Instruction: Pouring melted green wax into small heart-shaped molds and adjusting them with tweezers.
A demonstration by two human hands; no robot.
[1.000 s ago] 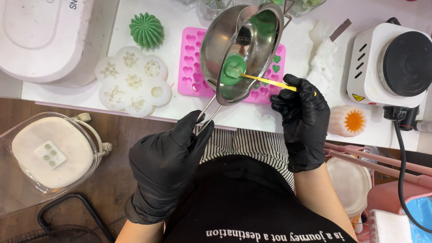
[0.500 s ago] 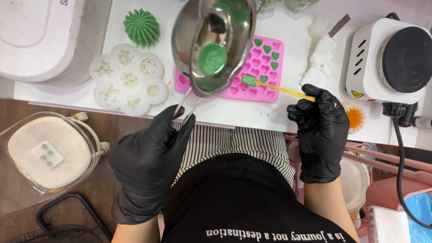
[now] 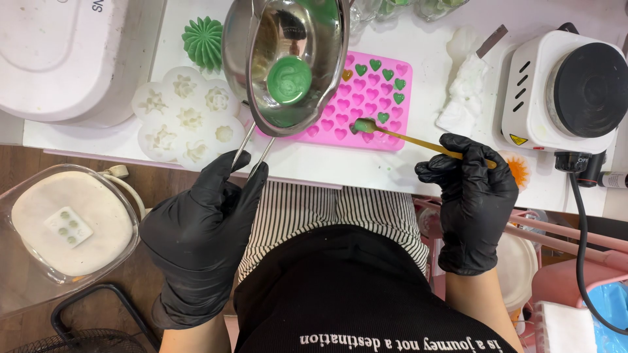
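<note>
While the left hand (image 3: 203,242) closes its grip on the thin wire handle (image 3: 252,147) of a steel melting pot (image 3: 288,62), the pot hangs tilted above the white bench (image 3: 353,167), partly over the near-left corner of a pink heart mould (image 3: 366,98). A pool of green wax (image 3: 289,80) sits low in the bowl. The right hand (image 3: 472,196) pinches the far end of a slim yellow stick (image 3: 425,142), whose tip carries a green blob and rests at a heart cavity near the mould's lower middle. Several cavities toward the upper right are already green; most others look unfilled.

The pot is rigid metal and probably light, but with its weight far out from the hand it will want to swing and roll on such a narrow handle, so a firm hold near the handle's end, fingers wrapped round both wires, seems right. The wax inside looks liquid or soft and would slop if the bowl tips further. The stick is light and thin, likely a little springy, best held like a pen, as it is now. The mould appears to be soft silicone that would flex if lifted.

To the left of the mould lies a white flower mould (image 3: 190,117), with a green ribbed candle (image 3: 204,42) behind it. A small white hotplate (image 3: 562,91) stands at the right.
</note>
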